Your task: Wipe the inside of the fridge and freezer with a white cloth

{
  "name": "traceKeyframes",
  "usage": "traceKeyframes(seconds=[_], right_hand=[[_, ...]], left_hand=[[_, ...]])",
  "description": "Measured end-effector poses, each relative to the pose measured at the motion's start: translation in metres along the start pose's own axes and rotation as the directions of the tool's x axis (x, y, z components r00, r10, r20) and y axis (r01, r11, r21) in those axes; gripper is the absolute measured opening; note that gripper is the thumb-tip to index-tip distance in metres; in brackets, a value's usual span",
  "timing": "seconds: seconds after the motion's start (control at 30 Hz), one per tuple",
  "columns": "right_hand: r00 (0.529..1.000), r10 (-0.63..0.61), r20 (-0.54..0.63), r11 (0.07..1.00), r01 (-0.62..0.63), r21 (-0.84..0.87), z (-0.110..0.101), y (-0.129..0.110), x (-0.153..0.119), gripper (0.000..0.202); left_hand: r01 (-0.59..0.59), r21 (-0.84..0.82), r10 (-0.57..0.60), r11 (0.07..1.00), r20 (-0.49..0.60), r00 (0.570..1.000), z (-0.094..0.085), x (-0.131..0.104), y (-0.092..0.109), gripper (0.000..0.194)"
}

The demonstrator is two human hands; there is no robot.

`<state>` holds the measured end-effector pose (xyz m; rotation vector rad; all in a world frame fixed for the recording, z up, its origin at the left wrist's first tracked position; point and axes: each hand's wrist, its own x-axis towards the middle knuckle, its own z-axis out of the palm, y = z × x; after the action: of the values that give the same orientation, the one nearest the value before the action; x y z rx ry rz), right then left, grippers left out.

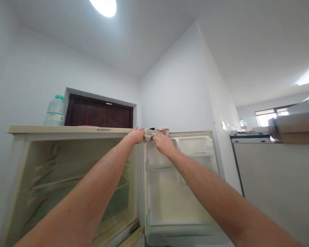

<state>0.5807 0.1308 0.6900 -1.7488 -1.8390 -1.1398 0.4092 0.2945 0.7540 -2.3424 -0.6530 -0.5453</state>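
An old cream refrigerator (pixel 67 130) stands before me with its door (pixel 167 195) swung out to the right. At the right front corner of its top is my left hand (pixel 137 136), fingers curled over the edge and close beside a cloth. My right hand (pixel 163 142) presses that crumpled pale cloth (pixel 150 133) against the top edge of the door, near the hinge side. Part of the cloth lies beneath its fingers. Below my right arm, clear door shelves (pixel 161 167) line the inside of the door.
A large water bottle (pixel 55 111) with a green cap stands on or behind the refrigerator's left top. Glass shelves (pixel 56 183) cross the stained interior. Behind is a dark red door (pixel 100 111). To the right, a cardboard box (pixel 298 127) sits atop a white panel (pixel 278 171).
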Motion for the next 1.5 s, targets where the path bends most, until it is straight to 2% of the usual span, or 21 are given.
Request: traceKeyframes(seconds=[0.07, 0.17, 0.3, 0.37, 0.43, 0.53, 0.67, 0.73, 1.0, 1.2, 1.33, 1.5], right_hand=[[0.999, 0.027, 0.019, 1.000, -0.027, 0.012, -0.014, 0.024, -0.010, 0.050], [0.991, 0.131, 0.040, 0.989, -0.133, 0.069, -0.034, 0.077, -0.033, 0.045], [0.940, 0.340, -0.040, 0.935, -0.333, 0.124, -0.058, 0.161, -0.087, 0.052], [0.914, 0.397, -0.080, 0.913, -0.384, 0.139, -0.068, 0.198, -0.118, 0.054], [0.896, 0.427, -0.119, 0.897, -0.404, 0.179, -0.075, 0.225, -0.145, 0.055], [0.857, 0.482, -0.180, 0.860, -0.424, 0.285, -0.080, 0.244, -0.171, 0.057], [0.788, 0.573, -0.223, 0.797, -0.473, 0.377, -0.074, 0.240, -0.182, 0.057], [0.769, 0.598, -0.226, 0.779, -0.491, 0.390, -0.069, 0.234, -0.183, 0.058], [0.788, 0.564, -0.249, 0.809, -0.466, 0.357, -0.056, 0.228, -0.178, 0.065], [0.763, 0.585, -0.274, 0.797, -0.481, 0.365, -0.065, 0.216, -0.178, 0.063], [0.782, 0.539, -0.312, 0.823, -0.412, 0.390, -0.072, 0.183, -0.160, 0.066], [0.849, 0.447, -0.281, 0.847, -0.300, 0.439, -0.063, 0.104, -0.101, 0.061]], left_hand=[[0.031, -0.004, -0.030, 1.000, 0.024, 0.999, -0.002, -0.001, 0.002, 0.072], [0.051, -0.013, -0.050, 0.999, 0.050, 0.997, -0.007, -0.003, 0.004, 0.081], [0.071, -0.030, -0.069, 0.997, 0.057, 0.996, -0.010, -0.004, 0.007, 0.079], [0.079, -0.041, -0.077, 0.996, 0.061, 0.995, -0.011, -0.003, 0.008, 0.078], [0.083, -0.051, -0.079, 0.995, 0.067, 0.995, -0.012, -0.002, 0.009, 0.076], [0.087, -0.050, -0.083, 0.995, 0.077, 0.994, -0.014, -0.002, 0.010, 0.073], [0.099, -0.021, -0.096, 0.995, 0.102, 0.990, -0.016, -0.001, 0.009, 0.072], [0.098, -0.006, -0.096, 0.995, 0.115, 0.989, -0.016, -0.001, 0.009, 0.076], [0.099, 0.004, -0.099, 0.995, 0.128, 0.987, -0.017, -0.004, 0.011, 0.078], [0.089, 0.010, -0.089, 0.996, 0.118, 0.989, -0.019, -0.006, 0.013, 0.077], [0.078, 0.000, -0.078, 0.997, 0.102, 0.992, -0.018, -0.005, 0.010, 0.075], [0.067, -0.012, -0.066, 0.998, 0.098, 0.993, -0.015, 0.001, 0.002, 0.076]])
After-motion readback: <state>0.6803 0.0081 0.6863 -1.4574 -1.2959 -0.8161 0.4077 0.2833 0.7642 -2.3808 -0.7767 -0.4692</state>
